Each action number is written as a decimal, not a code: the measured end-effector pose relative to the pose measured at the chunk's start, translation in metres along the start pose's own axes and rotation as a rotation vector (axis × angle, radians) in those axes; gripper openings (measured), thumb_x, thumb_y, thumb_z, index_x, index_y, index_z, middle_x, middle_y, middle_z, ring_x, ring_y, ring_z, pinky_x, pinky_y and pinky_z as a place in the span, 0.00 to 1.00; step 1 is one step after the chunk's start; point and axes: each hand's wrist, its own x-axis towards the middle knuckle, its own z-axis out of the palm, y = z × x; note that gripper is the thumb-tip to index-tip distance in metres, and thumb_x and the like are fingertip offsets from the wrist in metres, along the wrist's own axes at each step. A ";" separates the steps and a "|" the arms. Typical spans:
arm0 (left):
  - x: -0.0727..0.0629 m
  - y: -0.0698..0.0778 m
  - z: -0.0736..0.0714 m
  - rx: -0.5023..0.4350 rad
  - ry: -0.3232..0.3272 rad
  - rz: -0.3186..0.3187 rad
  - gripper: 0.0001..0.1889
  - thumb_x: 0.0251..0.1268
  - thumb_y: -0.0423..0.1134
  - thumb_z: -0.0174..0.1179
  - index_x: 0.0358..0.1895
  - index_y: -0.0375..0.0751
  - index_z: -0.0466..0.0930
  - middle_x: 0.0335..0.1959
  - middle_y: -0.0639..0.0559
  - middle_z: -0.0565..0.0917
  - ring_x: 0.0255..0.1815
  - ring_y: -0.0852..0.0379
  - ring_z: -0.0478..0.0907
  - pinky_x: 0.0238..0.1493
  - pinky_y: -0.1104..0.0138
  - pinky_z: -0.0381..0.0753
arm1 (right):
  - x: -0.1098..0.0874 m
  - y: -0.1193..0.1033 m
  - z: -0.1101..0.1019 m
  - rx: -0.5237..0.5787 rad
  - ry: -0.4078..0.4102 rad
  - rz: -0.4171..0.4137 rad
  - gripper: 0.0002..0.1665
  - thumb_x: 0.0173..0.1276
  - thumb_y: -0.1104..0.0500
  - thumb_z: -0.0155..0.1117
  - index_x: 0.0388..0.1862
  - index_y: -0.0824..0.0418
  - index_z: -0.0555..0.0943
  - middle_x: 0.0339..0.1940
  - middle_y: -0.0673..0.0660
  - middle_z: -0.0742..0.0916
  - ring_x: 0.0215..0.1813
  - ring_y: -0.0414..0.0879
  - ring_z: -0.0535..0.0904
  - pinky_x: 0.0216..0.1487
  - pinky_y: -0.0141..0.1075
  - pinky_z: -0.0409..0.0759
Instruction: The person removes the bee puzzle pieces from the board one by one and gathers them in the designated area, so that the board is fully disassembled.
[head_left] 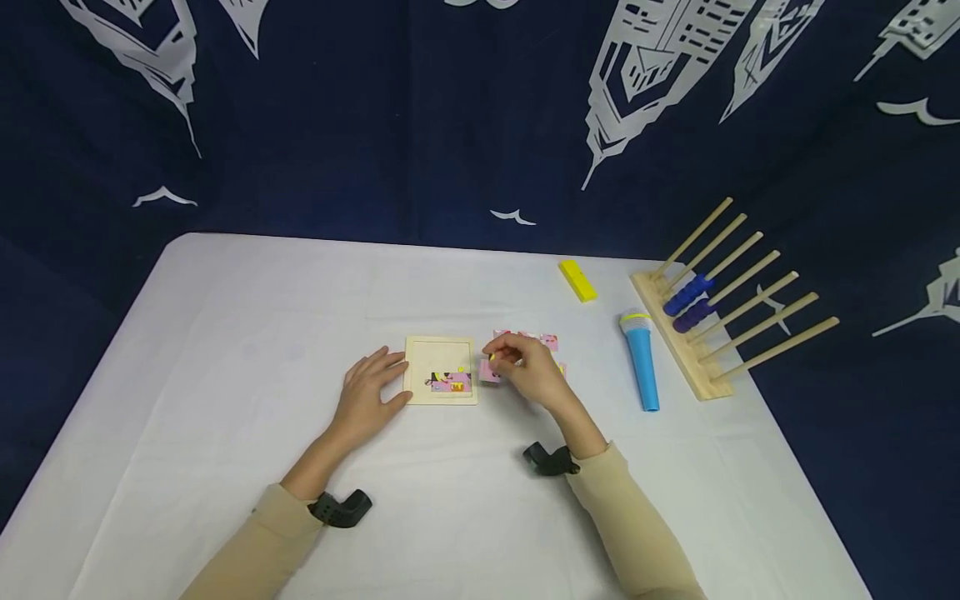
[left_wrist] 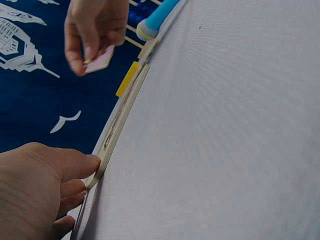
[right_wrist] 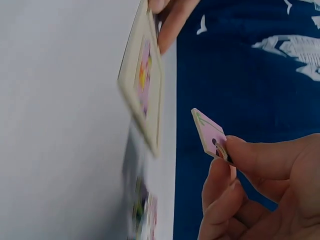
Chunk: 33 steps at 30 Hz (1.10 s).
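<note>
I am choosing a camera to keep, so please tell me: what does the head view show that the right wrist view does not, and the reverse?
Only the head view: the pegged wooden rack, blue microphone and yellow block. Only the right wrist view: the green marking on the pinched tile. Both: the wooden frame, left hand, right hand.
</note>
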 end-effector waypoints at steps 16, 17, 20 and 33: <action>0.000 -0.001 0.001 0.002 -0.001 -0.011 0.27 0.55 0.34 0.70 0.58 0.27 0.77 0.65 0.38 0.76 0.74 0.37 0.61 0.74 0.42 0.50 | -0.008 0.036 -0.005 -0.109 -0.057 0.071 0.07 0.62 0.69 0.67 0.39 0.66 0.82 0.28 0.55 0.83 0.29 0.41 0.74 0.30 0.26 0.72; 0.000 -0.001 0.001 0.004 -0.004 -0.012 0.27 0.55 0.34 0.70 0.58 0.27 0.77 0.65 0.38 0.75 0.74 0.37 0.61 0.74 0.42 0.50 | -0.008 0.036 -0.005 -0.129 -0.050 0.069 0.07 0.62 0.68 0.68 0.39 0.66 0.82 0.28 0.54 0.83 0.29 0.40 0.74 0.30 0.26 0.72; 0.001 0.000 0.001 0.004 -0.007 -0.011 0.27 0.55 0.34 0.70 0.58 0.27 0.77 0.65 0.38 0.75 0.74 0.38 0.60 0.74 0.43 0.50 | -0.009 0.034 -0.005 -0.167 -0.025 0.076 0.06 0.61 0.67 0.69 0.38 0.65 0.82 0.27 0.54 0.83 0.28 0.40 0.74 0.30 0.27 0.72; 0.000 -0.001 0.000 0.005 -0.006 -0.010 0.27 0.55 0.34 0.70 0.58 0.27 0.77 0.65 0.38 0.75 0.74 0.38 0.60 0.74 0.43 0.49 | -0.002 0.024 -0.001 -0.051 0.045 0.062 0.09 0.63 0.65 0.68 0.42 0.65 0.82 0.33 0.57 0.83 0.32 0.44 0.74 0.32 0.27 0.72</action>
